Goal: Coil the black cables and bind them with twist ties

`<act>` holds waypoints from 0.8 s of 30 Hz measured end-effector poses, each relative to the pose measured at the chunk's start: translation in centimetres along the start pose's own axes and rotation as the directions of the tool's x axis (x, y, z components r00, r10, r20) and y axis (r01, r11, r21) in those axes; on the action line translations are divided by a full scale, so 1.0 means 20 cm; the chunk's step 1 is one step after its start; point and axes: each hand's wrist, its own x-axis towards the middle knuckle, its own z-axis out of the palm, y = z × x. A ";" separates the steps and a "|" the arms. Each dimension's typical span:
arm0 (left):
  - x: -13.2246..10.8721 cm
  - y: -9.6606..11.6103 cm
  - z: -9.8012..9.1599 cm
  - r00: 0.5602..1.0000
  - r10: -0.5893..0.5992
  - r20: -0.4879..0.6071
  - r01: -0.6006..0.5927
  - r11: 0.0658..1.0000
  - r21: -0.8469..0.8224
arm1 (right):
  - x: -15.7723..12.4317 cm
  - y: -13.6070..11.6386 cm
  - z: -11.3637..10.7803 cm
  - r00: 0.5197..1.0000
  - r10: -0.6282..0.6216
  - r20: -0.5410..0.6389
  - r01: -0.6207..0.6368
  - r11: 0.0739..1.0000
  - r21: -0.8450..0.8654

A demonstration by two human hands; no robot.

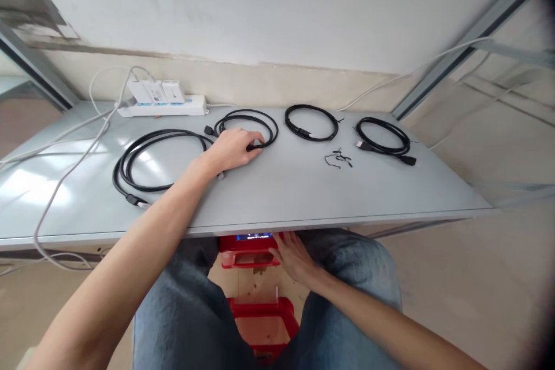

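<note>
My left hand [234,149] reaches across the grey table [281,191] with its fingers curled around the near edge of a small coiled black cable [248,124]. A larger black cable coil [158,159] lies just left of that hand. Two more coiled black cables [311,122] [384,137] lie further right. My right hand [295,257] is below the table edge, fingers stretched out, touching a red bin [249,254] between my knees.
A white power strip [162,105] with white plugs sits at the table's back left, with white cords trailing left. Small black twist ties [338,158] lie between the right coils. A second red bin [262,324] sits lower between my legs.
</note>
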 end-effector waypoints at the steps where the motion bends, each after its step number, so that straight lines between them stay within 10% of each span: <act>1: 0.00 0.00 0.00 1.000 -0.005 0.005 0.005 1.000 -0.001 | 0.03 0.03 0.01 1.000 0.024 0.013 -0.024 1.000 0.000; 24: 0.01 -0.06 0.03 0.998 0.058 0.015 -0.056 0.992 -0.117 | 0.08 0.14 0.04 0.994 0.089 0.062 -0.099 0.979 0.180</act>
